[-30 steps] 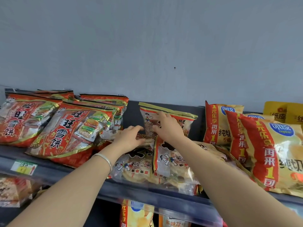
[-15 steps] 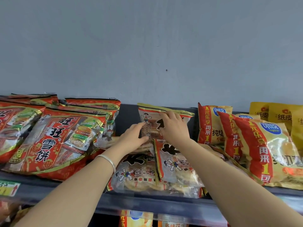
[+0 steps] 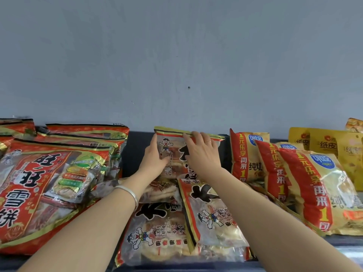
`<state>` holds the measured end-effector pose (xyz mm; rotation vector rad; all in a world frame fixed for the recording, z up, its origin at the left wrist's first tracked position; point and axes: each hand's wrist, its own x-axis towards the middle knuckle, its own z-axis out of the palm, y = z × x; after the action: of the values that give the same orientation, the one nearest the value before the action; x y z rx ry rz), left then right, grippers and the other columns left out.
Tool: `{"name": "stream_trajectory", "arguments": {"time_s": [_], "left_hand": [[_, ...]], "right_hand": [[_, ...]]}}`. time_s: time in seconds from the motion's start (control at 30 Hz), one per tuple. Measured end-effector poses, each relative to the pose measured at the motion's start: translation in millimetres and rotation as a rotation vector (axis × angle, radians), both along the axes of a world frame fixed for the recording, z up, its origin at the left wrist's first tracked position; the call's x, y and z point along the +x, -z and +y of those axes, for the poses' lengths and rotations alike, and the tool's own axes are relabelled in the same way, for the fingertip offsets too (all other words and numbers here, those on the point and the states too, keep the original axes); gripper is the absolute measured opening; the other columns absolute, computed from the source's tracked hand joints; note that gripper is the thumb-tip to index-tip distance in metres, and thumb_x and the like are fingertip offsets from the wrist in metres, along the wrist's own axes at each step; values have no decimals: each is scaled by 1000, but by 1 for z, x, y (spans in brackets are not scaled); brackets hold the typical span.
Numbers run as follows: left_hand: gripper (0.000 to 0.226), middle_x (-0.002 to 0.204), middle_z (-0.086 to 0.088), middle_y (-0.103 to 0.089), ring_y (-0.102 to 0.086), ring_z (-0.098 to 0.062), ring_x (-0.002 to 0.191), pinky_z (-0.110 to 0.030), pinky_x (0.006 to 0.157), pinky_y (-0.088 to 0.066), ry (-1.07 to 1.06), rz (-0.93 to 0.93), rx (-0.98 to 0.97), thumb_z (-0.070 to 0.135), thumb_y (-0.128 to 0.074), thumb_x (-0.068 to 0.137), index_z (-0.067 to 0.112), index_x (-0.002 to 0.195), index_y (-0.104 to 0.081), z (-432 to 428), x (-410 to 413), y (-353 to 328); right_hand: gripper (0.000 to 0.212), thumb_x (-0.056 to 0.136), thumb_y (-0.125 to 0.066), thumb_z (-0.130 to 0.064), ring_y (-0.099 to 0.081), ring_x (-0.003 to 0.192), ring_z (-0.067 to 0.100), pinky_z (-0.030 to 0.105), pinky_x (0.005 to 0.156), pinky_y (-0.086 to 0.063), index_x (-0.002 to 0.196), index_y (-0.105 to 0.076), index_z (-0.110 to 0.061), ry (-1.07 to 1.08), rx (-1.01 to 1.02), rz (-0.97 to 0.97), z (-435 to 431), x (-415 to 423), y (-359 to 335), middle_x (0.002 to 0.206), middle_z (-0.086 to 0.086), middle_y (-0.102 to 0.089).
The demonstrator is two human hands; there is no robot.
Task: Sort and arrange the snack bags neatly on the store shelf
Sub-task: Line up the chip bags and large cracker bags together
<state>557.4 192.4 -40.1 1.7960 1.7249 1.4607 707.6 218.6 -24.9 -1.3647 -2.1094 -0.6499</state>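
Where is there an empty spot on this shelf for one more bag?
Bare dark shelf shows at the back, between the red bags and the upright cartoon bag. A thinner slit separates that bag from the chip bags. The front is crowded.

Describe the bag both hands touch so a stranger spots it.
On the shelf, look between the big red bags and the yellow bags. The clear cartoon bag at the back is it; unlike its twins lying in front, it stands upright.
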Motion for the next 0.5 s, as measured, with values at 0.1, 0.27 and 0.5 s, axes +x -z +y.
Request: {"name": "stream_trajectory", "arguments": {"time_s": [0.1,0.27,0.5], "left_hand": [[92,155,-9,-24,-28,-27,141,-42,111,-27,-2,-45,-93,17,-63,89,21,151,4,18,-8,1],[81,151,-10,-33,-33,-27,138,-41,110,-29,12,-89,-176,18,-63,89,16,151,-11,47,-13,-4],[68,139,-10,-46,-45,-25,126,-30,95,-35,26,-122,-366,18,-62,90,11,145,-22,79,-8,14]], "right_hand": [[66,94,-52,-39,-15,145,32,51,113,-16,150,-18,-29,-3,10,10,20,-4,-6,154,8,-24],[69,95,-48,-46,-8,147,31,60,115,-4,152,-11,-31,-37,-40,-38,56,-9,-17,158,7,-15],[71,94,-37,-60,-19,144,30,60,113,-4,152,-12,-29,-72,-27,-84,97,-7,-14,154,6,-27]]}}
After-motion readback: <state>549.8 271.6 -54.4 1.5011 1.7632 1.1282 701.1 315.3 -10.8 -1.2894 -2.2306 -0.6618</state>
